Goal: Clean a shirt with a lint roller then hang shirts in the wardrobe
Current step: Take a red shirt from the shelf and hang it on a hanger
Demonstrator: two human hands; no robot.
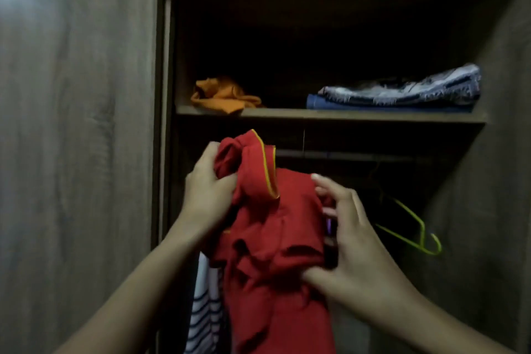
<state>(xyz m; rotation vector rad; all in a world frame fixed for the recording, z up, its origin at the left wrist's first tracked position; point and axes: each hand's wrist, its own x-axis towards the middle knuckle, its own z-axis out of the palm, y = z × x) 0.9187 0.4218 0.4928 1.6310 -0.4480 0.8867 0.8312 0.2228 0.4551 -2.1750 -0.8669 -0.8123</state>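
Observation:
A red shirt with a yellow-edged collar hangs bunched in front of the open wardrobe, just below the dark hanging rail. My left hand grips the collar end at the top left. My right hand holds the shirt's right side, thumb pinching the cloth low and fingers spread above it. A sliver of a purple hanger shows behind the shirt by my right fingers. No lint roller is in view.
A striped white and dark shirt hangs at the lower left behind the red one. Empty yellow-green hangers dangle on the right. The shelf above carries an orange garment and folded blue clothes. A sliding door stands left.

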